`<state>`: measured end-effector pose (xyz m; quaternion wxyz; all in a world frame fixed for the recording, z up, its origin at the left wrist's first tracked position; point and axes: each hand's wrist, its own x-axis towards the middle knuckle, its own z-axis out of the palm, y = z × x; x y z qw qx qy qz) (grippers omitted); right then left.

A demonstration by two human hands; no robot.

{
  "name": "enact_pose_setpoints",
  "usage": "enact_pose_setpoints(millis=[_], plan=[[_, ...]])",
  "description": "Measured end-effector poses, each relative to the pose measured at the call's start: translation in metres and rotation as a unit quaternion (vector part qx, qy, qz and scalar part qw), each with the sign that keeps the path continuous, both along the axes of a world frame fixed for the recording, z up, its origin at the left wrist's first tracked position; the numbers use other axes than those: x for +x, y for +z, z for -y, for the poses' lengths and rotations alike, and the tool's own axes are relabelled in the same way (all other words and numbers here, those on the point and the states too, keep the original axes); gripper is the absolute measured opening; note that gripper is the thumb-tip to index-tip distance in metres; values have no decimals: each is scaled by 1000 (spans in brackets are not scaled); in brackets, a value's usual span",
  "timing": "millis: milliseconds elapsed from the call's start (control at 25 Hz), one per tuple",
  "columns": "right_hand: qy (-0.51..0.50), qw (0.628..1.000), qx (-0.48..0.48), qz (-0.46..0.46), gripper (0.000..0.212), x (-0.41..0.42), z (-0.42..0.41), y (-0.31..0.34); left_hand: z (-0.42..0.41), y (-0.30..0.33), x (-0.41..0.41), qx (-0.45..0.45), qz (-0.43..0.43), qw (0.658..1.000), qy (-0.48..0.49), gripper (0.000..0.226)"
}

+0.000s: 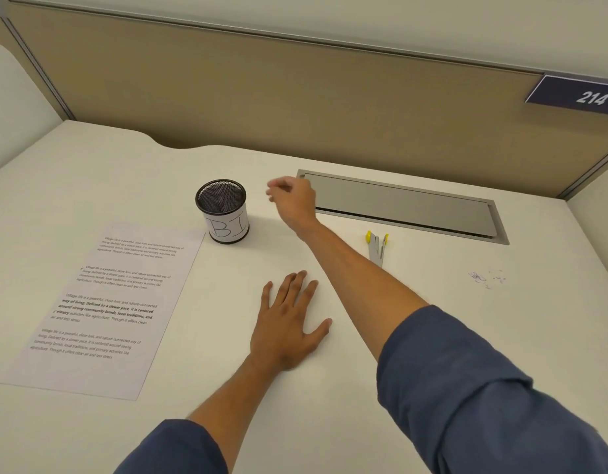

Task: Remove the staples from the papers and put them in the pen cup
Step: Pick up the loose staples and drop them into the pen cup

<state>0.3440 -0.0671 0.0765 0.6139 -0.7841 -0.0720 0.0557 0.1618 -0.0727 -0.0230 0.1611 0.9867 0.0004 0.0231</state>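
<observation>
One sheet of white printed paper [100, 309] is lying on the white desk [432, 319], carrying four blocks of text, and whether further sheets are lying under it cannot be told. One black wire-mesh pen cup [224, 211] with a white label wrapped round it is standing upright just beyond the paper's far right corner. One metal staple remover with yellow grips [377, 247] is lying to the right, near the grey recessed cable tray [398, 205], and it is untouched by either hand. No staple is showing clearly on the paper or desk.

The cup's mouth is facing the camera, and only dark mesh is showing inside; any contents are too small to tell.

Two hands are showing, both coming out of blue sleeves. The left hand [287, 328] is lying flat on the desk with fingers spread and relaxed, holding nothing. The right hand [292, 200] is hovering above the desk just right of the cup, its fingertips [273, 191] drawn together and blurred, so whether they are pinching a staple cannot be told.

The desk's rear edge is running along the tan partition wall [295, 90], which is bearing one dark sign reading 214 [579, 95]. Bare desk is lying between the paper and the staple remover. A few blue ink marks [485, 278] are sitting near the right edge.
</observation>
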Motion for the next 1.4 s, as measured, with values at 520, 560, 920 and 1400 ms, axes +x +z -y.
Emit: enact_pose_setpoints(millis=[520,560,920,1400], plan=[[226,871,-405,164,23,-21,14,-52,0,4,1,8,-23,1000,-4,78],[228,858,-422,183,23,-21,13,-53,0,4,1,7,-24,1000,-4,78],[229,744,-559,285,22,-40,-2,-39,-1,7,0,0,-30,999,-12,90],[91,991,-96,-6,22,-10,-9,14,0,2,0,-1,-1,1000,-7,73]])
